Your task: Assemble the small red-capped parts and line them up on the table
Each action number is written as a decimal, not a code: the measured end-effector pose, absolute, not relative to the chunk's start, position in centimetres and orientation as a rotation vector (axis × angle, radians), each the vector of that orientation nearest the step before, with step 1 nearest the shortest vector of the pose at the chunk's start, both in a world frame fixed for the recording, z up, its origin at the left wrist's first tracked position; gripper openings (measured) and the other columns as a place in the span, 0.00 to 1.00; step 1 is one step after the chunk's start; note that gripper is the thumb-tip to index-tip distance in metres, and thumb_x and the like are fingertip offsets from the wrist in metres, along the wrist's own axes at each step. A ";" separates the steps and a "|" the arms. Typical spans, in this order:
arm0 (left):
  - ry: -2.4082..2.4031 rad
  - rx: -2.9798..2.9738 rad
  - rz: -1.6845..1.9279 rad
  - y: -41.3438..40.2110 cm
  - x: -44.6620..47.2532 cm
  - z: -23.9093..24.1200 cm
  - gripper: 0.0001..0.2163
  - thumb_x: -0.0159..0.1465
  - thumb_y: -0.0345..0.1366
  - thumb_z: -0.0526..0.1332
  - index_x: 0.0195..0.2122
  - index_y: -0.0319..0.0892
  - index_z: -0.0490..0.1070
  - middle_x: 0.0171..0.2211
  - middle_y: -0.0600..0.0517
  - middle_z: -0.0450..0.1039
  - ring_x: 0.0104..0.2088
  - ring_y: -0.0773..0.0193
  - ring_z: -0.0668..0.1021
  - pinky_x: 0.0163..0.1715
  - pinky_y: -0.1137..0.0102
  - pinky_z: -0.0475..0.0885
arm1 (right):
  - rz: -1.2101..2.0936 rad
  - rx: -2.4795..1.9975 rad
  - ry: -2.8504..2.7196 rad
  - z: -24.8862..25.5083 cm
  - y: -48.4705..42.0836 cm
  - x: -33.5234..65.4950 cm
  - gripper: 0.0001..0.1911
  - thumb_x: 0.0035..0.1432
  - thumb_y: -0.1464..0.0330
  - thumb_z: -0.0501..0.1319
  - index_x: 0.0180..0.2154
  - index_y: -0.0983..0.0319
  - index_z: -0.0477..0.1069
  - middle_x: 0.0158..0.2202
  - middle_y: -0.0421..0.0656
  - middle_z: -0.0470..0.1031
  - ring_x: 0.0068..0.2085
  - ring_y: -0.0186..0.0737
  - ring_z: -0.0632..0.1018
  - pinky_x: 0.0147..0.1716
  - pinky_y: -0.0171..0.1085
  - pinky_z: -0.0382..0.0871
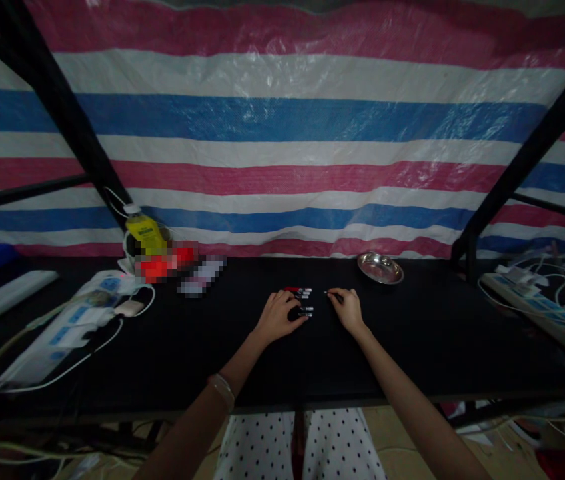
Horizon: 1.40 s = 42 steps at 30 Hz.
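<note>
Both my hands rest on a black table (412, 347). My left hand (277, 315) is curled over a small dark cylinder with a silver end (306, 311). Just beyond it lies a short row of small red and silver-tipped cylinders (300, 291). My right hand (346, 308) has its fingers pinched round a thin dark stick with a reddish tip (331, 293), which points left toward that row. A thin bracelet (222, 388) sits on my left wrist.
A small round metal dish (380, 267) stands at the back right of the hands. White power strips with cables lie at the left (57, 337) and at the right (542, 310). A yellow bottle (145, 233) stands at the back left. A striped tarp hangs behind.
</note>
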<state>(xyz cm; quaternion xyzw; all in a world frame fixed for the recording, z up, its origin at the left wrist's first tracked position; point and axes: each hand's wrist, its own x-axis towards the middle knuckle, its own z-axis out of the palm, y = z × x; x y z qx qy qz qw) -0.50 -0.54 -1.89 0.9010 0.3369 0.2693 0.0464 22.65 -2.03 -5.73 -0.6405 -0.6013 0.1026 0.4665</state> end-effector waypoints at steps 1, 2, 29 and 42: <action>1.028 2.754 0.811 -0.5 -0.5 -1.9 0.12 0.57 0.46 0.61 0.37 0.45 0.72 0.40 0.50 0.69 0.42 0.58 0.70 0.42 0.62 0.62 | 0.254 -1.573 -1.476 -5.8 -2.0 22.7 0.10 0.52 0.62 0.58 0.33 0.56 0.77 0.31 0.43 0.76 0.33 0.43 0.69 0.38 0.41 0.59; 1.029 2.756 0.805 -0.5 -0.5 -1.9 0.12 0.58 0.46 0.61 0.37 0.45 0.72 0.40 0.50 0.69 0.42 0.58 0.70 0.42 0.62 0.62 | 0.253 -1.577 -1.477 -5.8 -2.0 22.7 0.10 0.51 0.63 0.58 0.32 0.56 0.77 0.30 0.43 0.75 0.33 0.43 0.69 0.37 0.40 0.58; 1.095 2.727 0.784 -0.1 -0.6 -2.1 0.18 0.54 0.53 0.62 0.37 0.44 0.73 0.39 0.51 0.69 0.42 0.60 0.70 0.41 0.65 0.62 | -0.224 -1.634 -1.732 -3.7 -3.7 20.9 0.11 0.58 0.65 0.56 0.38 0.60 0.75 0.31 0.44 0.69 0.36 0.42 0.66 0.37 0.39 0.58; 1.519 2.643 0.962 -1.8 -0.7 -1.7 0.15 0.66 0.43 0.48 0.46 0.42 0.68 0.44 0.45 0.69 0.44 0.56 0.70 0.44 0.63 0.63 | -0.249 -1.522 -1.552 -3.6 -7.4 20.4 0.12 0.59 0.67 0.53 0.39 0.60 0.74 0.30 0.43 0.68 0.35 0.41 0.68 0.38 0.40 0.63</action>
